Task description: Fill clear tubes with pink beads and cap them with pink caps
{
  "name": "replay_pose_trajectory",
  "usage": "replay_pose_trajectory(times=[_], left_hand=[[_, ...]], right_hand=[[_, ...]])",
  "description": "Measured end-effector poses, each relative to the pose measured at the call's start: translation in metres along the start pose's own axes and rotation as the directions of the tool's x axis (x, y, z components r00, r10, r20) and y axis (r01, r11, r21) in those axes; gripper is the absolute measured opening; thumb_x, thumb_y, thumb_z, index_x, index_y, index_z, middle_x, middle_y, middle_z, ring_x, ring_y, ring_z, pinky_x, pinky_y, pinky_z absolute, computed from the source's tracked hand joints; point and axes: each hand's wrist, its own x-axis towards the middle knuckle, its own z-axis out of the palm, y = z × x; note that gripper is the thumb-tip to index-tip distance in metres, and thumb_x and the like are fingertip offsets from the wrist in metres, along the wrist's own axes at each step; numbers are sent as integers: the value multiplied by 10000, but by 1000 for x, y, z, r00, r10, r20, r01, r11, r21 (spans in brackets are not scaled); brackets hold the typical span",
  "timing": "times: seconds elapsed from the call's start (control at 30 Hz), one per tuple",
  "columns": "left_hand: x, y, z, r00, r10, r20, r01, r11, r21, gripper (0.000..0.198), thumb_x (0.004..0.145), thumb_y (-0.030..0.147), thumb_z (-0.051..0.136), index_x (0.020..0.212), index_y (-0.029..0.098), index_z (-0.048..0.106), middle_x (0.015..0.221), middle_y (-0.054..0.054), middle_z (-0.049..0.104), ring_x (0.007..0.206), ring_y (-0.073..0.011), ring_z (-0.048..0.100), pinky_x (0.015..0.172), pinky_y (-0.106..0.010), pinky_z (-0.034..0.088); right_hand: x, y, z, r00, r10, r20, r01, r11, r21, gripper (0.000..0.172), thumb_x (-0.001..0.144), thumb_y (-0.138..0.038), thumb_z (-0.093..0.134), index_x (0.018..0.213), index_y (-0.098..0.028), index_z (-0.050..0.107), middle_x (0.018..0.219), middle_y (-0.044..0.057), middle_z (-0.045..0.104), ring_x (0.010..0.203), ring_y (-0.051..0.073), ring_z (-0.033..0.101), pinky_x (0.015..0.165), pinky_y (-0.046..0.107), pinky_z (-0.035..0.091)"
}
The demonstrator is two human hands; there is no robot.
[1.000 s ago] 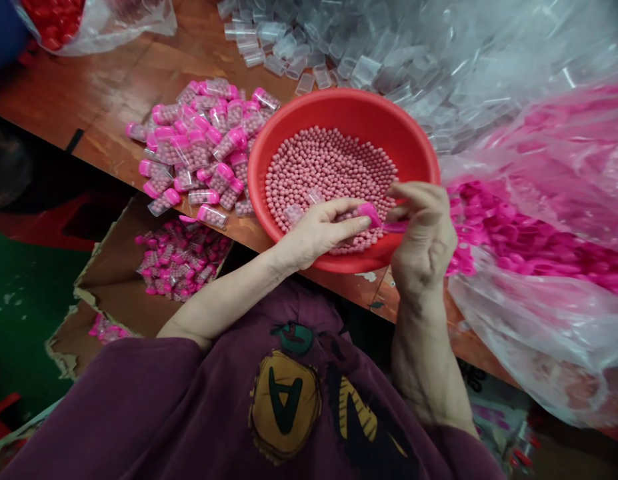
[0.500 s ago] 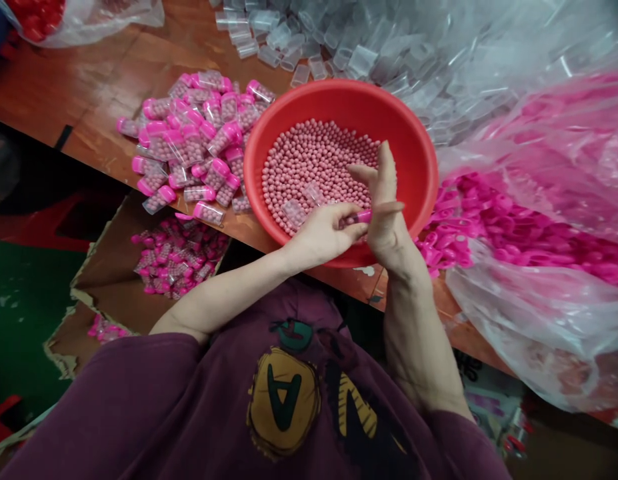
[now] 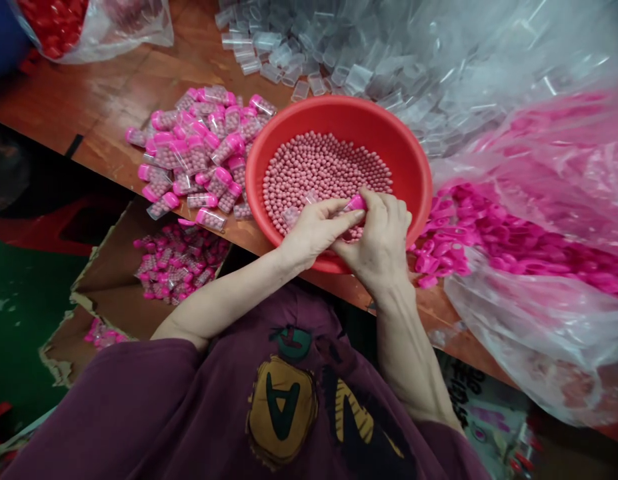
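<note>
two hands meet over the near side of a red basin [image 3: 419, 167] on the wooden bench [image 3: 113, 87]. the left hand [image 3: 316, 230] and the right hand [image 3: 381, 237] both pinch one small vial with a pink cap [image 3: 357, 203], fingers curled tight around it; only the cap end shows, the rest is hidden in the grip. it sits just above the pink beads [image 3: 323, 167] that cover the basin's bottom. two empty clear vials [image 3: 292, 215] lie on the beads just left of the left hand.

left of the basin, touching its rim, a heap of filled, capped vials [image 3: 199, 150] lies on the bench. below the bench edge, a cardboard box [image 3: 113, 293] holds more filled vials. right of the basin, a clear plastic bag [image 3: 539, 320] spills loose pink caps [image 3: 439, 257] near the right hand. behind the basin lie many empty clear vials [image 3: 283, 53], some under plastic sheeting. at the far left corner a bag of red pieces [image 3: 53, 23] rests. the person wears a purple shirt [image 3: 139, 413] with a yellow print.
</note>
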Motion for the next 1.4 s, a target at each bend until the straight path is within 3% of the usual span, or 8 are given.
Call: replay_pose_trajectory(times=[0.27,0.47,0.6,0.7,0.83,0.97,1.13,1.4], left_hand=[[-8,17,3,999,49,-10,-47,987,150,333,890,270,972,1015,169,680,859,15,718,855,-124,693,825,-255,538],[-13,61,-28,954,296,-46,-260,895,362,241,1034,328,785,1212,248,644,1021,-9,762,942,-167,703,792,-316,567],[0,105,-115,708,674,-211,-406,633,659,276,1057,238,726,1270,348,590,1208,63,734,1033,-146,604,1011,-403,611],[16,113,-161,505,837,-208,-190,343,920,516,1015,116,758,1428,299,507,1566,68,609,1499,-138,445,1433,-379,272],[25,82,-128,716,689,114,-330,189,925,228,1042,172,698,1253,254,675,1327,-18,765,1294,-202,631,1242,-409,477],[17,50,-61,896,344,281,-373,241,896,180,1070,254,603,1041,186,767,1031,-63,804,1047,-229,721,997,-393,557],[8,35,-18,944,138,300,-320,157,934,136,995,242,681,928,161,767,930,-108,771,927,-271,715,966,-431,566],[37,31,7,925,56,375,-379,72,923,123,929,99,691,855,177,752,861,-113,723,980,-331,755,1002,-460,571]], right_hand=[[15,-5,-10,998,-60,3,60,998,-8,594,979,-434,715,1508,-186,609,1297,205,716,1206,441,677,1053,681,552],[56,-12,-33,977,-123,172,81,969,235,921,972,-487,836,1747,-279,384,1727,186,533,1602,463,520,1297,702,475],[63,26,-38,984,-7,180,-48,952,302,860,1035,-431,776,1768,-219,380,1830,218,447,1645,401,512,1316,601,512],[58,35,-23,896,0,445,-67,989,135,618,1042,-367,704,1612,-147,612,1605,239,677,1480,447,650,1256,681,534],[53,15,4,724,-59,687,94,996,-13,603,946,-259,706,1526,-100,671,1556,274,683,1374,496,673,1155,686,576],[49,14,3,829,-48,557,11,998,68,592,932,-284,697,1491,-95,648,1372,251,755,1246,429,725,1117,606,607],[29,19,-10,959,13,282,-61,985,161,779,935,-312,689,1656,-121,464,1495,256,705,1320,404,719,1139,594,614],[10,28,3,993,-21,119,-17,951,308,847,911,-457,789,1655,-163,512,1538,253,712,1371,428,721,1148,648,622]])
